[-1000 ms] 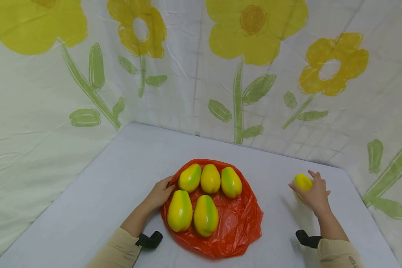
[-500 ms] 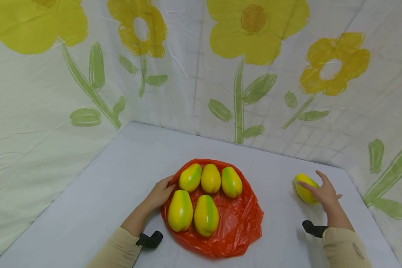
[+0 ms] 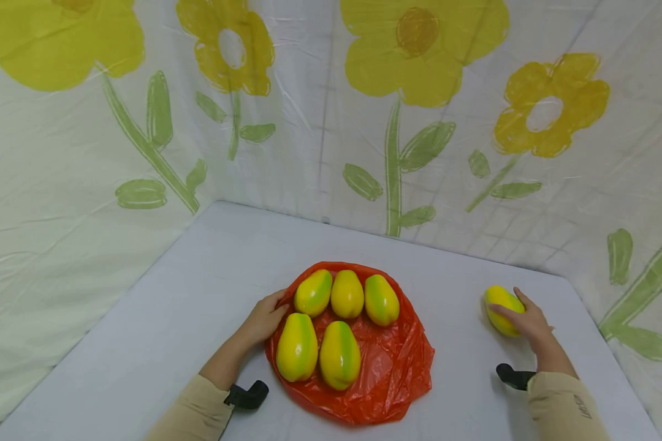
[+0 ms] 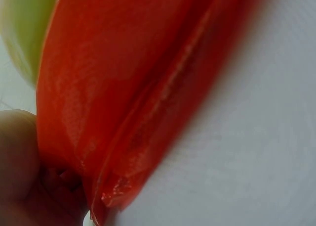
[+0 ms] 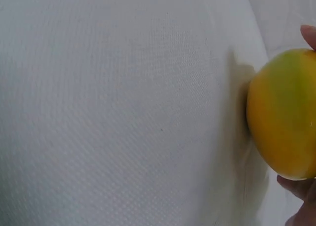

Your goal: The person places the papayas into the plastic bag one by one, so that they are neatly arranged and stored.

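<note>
A red plastic bag (image 3: pixel 386 367) lies spread in the middle of the table, its rim rolled up. Inside it rest several yellow-green papayas (image 3: pixel 339 355), three along the back and two in front. My left hand (image 3: pixel 263 317) grips the bag's left rim; in the left wrist view the red plastic (image 4: pixel 108 87) runs between thumb and fingers, which are partly hidden. Far to the right, another papaya (image 3: pixel 499 312) lies on the table. My right hand (image 3: pixel 532 321) holds it, thumb on the near side and fingers on the far side, as the right wrist view shows.
The white table (image 3: pixel 198 275) reaches back to a pale curtain (image 3: pixel 287 153) printed with yellow flowers. A dark wrist camera (image 3: pixel 248 395) sits on the left wrist and another wrist camera (image 3: pixel 513 375) on the right, both close above the table.
My right hand has set the papaya down on the table, loosened and drawn back to the right, then come round the fruit again. The left hand and bag have stayed put.
</note>
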The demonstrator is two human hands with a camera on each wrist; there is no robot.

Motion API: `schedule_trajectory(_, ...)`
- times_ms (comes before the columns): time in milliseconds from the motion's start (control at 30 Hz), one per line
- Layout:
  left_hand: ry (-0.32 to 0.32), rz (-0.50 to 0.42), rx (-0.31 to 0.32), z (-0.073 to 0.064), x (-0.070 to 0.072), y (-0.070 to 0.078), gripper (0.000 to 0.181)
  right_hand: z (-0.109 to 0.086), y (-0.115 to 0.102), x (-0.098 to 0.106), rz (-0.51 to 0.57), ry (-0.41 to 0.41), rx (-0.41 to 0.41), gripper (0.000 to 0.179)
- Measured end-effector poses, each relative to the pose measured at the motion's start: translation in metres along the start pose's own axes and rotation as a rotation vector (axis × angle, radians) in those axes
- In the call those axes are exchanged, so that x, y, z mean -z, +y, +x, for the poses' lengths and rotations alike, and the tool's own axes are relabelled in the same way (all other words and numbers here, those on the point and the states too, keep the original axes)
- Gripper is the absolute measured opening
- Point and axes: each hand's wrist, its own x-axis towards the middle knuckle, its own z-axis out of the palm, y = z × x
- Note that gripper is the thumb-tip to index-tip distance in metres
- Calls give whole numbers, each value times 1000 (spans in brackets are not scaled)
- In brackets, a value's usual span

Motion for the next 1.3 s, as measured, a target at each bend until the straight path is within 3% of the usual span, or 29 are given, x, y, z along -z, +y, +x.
schedule_trajectory(267,-2,-11,17,1,0,1,39,-1,-5,-11,115,32,28,88)
schedule_trajectory(533,-4,-21,3,1,-1,0,39,-5,-7,-21,118,97,73,81)
schedule_trajectory(1300,-9,-24,11,0,-1,0,40,-5,-5,-28,174,170,39,78)
